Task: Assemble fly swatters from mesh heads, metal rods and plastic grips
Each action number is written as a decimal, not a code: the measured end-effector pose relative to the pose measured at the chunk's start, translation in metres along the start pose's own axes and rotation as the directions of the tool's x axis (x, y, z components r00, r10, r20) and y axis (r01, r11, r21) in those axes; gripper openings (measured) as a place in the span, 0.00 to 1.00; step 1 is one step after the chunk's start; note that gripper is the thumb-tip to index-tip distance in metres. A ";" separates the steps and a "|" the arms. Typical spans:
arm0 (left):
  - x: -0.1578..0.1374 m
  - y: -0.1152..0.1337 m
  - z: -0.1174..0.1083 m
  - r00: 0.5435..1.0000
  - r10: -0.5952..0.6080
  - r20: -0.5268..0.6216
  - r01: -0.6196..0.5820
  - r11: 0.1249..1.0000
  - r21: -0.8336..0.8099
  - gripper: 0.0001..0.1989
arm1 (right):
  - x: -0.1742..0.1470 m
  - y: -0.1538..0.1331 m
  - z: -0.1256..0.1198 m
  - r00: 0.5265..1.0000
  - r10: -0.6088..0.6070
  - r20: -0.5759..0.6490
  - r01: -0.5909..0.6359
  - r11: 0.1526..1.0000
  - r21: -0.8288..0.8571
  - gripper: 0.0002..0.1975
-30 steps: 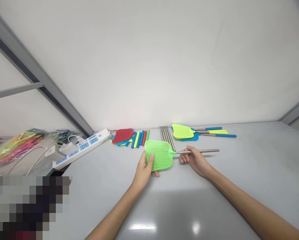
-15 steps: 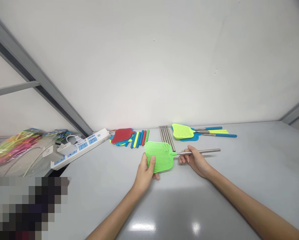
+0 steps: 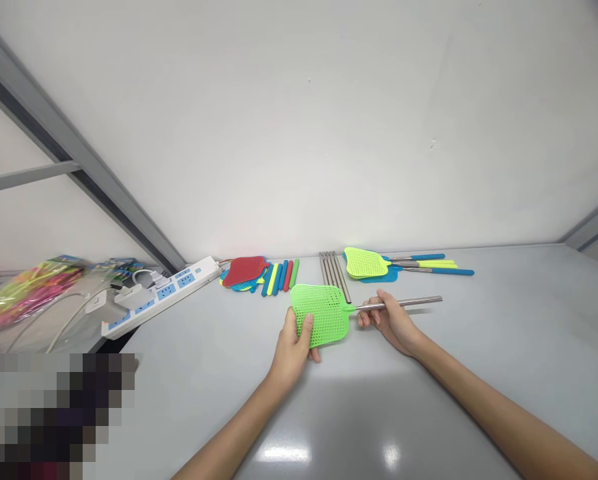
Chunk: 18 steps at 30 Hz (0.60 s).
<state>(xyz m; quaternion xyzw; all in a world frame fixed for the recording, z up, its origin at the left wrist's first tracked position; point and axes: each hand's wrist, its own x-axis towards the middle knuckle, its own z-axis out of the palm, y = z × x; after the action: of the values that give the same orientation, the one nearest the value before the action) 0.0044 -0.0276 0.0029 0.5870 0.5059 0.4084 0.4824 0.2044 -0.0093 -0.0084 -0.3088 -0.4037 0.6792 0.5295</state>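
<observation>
My left hand (image 3: 295,340) grips a bright green perforated fly swatter head (image 3: 323,313) by its left side, thumb on top and fingers behind. A metal rod (image 3: 421,302) joins the neck of this head and points right, its far end bare. Around the rod, close to the neck, the fingers of my right hand (image 3: 389,322) are closed. Just behind the green head lie several loose metal rods (image 3: 335,270) side by side. To their left is a row of coloured handle grips (image 3: 281,277) in blue, yellow, red and green.
A stack of swatter heads (image 3: 245,271), red on top, lies back left. Fly swatters with handles (image 3: 369,263) lie back right. At left are a white power strip (image 3: 163,297) with plugs and cables, and plastic bags (image 3: 33,287) of colourful items. A wall (image 3: 299,133) stands behind the grey table (image 3: 519,320).
The green head and its rod have shifted very slightly right and down with my left hand. My right hand stays almost in place on the rod.
</observation>
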 end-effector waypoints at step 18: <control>-0.001 0.000 -0.001 1.000 0.012 0.012 -0.012 1.000 0.023 0.13 | 0.000 -0.001 0.001 1.000 0.008 -0.003 -0.008 1.000 0.001 0.24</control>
<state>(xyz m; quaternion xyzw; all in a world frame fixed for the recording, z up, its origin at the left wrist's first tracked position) 0.0032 -0.0282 0.0029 0.5980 0.5042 0.4018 0.4761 0.2042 -0.0094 -0.0069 -0.3109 -0.4015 0.6810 0.5276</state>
